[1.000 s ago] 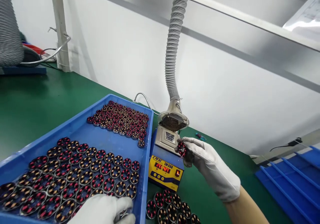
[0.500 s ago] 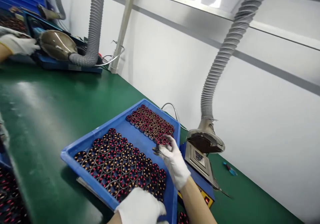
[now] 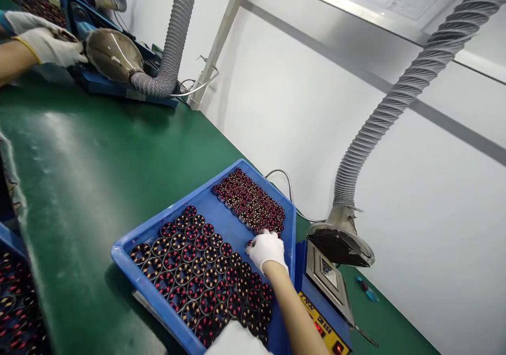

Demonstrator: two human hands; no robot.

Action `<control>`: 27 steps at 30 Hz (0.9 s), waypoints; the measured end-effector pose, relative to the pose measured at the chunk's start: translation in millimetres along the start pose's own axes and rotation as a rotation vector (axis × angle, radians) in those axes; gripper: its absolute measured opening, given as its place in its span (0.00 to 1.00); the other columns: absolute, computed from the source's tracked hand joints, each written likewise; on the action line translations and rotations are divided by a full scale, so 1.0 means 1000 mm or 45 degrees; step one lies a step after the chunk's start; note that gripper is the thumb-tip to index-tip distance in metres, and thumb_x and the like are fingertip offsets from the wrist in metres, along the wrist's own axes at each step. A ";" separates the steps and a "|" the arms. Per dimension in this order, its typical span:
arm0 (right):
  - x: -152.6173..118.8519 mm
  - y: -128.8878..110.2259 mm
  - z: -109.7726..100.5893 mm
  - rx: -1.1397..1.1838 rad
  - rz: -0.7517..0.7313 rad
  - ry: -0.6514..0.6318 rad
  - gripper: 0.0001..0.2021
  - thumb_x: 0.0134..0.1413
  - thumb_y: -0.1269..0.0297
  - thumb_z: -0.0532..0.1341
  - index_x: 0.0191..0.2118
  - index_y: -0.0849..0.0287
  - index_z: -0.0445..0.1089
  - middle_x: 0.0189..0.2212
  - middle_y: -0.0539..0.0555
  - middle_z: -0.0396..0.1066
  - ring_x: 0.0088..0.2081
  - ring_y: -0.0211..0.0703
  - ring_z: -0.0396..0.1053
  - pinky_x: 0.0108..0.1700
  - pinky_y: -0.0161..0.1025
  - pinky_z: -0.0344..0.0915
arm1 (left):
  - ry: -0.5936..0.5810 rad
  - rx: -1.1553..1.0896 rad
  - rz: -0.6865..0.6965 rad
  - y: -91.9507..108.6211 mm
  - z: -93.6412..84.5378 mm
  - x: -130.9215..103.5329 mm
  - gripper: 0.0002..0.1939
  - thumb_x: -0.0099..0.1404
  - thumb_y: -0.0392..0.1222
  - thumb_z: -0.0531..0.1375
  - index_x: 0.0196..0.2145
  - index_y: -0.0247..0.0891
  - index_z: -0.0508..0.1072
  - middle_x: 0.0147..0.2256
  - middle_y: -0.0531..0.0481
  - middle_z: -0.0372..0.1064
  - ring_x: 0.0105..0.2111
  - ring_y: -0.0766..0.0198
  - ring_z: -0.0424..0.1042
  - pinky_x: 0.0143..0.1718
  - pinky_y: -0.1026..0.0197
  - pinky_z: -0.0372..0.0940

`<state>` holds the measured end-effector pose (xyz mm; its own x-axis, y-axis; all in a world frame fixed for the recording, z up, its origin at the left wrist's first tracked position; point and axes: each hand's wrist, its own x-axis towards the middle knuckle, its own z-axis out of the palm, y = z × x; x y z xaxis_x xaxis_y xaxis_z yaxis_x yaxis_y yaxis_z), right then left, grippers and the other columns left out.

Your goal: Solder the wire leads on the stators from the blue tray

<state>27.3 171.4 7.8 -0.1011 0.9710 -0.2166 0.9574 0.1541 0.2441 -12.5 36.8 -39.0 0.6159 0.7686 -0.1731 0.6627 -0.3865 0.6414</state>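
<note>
A blue tray (image 3: 158,215) holds two groups of small round parts, dark rings with red or copper-coloured segments. In the larger near group, the round parts (image 3: 200,265) stand in rows. The far group of round parts (image 3: 253,199) is packed tightly. My right hand (image 3: 269,250), in a white glove, is at the near end of the far group. Its fingers are curled, and a dark round part shows at the thumb. My left hand (image 3: 239,340), also gloved, is at the bottom edge over the near group; only its back shows and its fingers are hidden.
A blue soldering pot (image 3: 322,313) with a yellow panel stands right of the tray, under an extraction hood (image 3: 342,239). At far left, another person's gloved hands (image 3: 55,44) work beside a second hood (image 3: 114,54). More round parts (image 3: 18,307) lie at lower left.
My right hand has gone from raised with fingers apart to down at the far group, fingers curled. My left hand has dropped lower in view. The camera view has shifted.
</note>
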 end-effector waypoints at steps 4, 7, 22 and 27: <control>0.001 0.028 0.002 -0.121 0.121 0.019 0.14 0.57 0.61 0.58 0.47 0.61 0.66 0.52 0.58 0.62 0.51 0.50 0.62 0.51 0.54 0.60 | -0.011 0.055 0.071 0.009 -0.023 -0.022 0.12 0.64 0.36 0.51 0.34 0.35 0.76 0.31 0.39 0.76 0.32 0.49 0.75 0.33 0.52 0.66; -0.001 0.036 -0.005 -0.075 0.094 0.013 0.14 0.58 0.60 0.58 0.47 0.60 0.66 0.51 0.58 0.63 0.49 0.49 0.64 0.50 0.53 0.62 | 0.041 0.079 0.070 0.018 -0.038 -0.035 0.14 0.63 0.46 0.53 0.37 0.38 0.76 0.33 0.38 0.75 0.33 0.44 0.75 0.34 0.48 0.67; -0.095 0.023 0.015 0.354 0.115 -0.226 0.13 0.58 0.62 0.58 0.47 0.60 0.65 0.45 0.56 0.67 0.43 0.45 0.68 0.44 0.47 0.67 | 0.321 0.178 -0.089 0.033 -0.032 -0.046 0.16 0.60 0.52 0.54 0.34 0.41 0.77 0.31 0.43 0.76 0.32 0.48 0.75 0.32 0.54 0.67; -0.099 0.017 0.014 0.452 0.195 -0.214 0.12 0.59 0.61 0.57 0.46 0.61 0.66 0.43 0.55 0.68 0.41 0.44 0.69 0.43 0.46 0.68 | 0.349 0.207 -0.254 0.018 -0.060 -0.061 0.14 0.64 0.51 0.52 0.35 0.47 0.76 0.32 0.55 0.76 0.33 0.61 0.75 0.32 0.64 0.65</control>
<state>57.5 75.9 20.3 0.0667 0.9298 -0.3619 0.9947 -0.0906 -0.0493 -64.0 13.7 28.1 0.3457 0.9363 -0.0620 0.8305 -0.2745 0.4847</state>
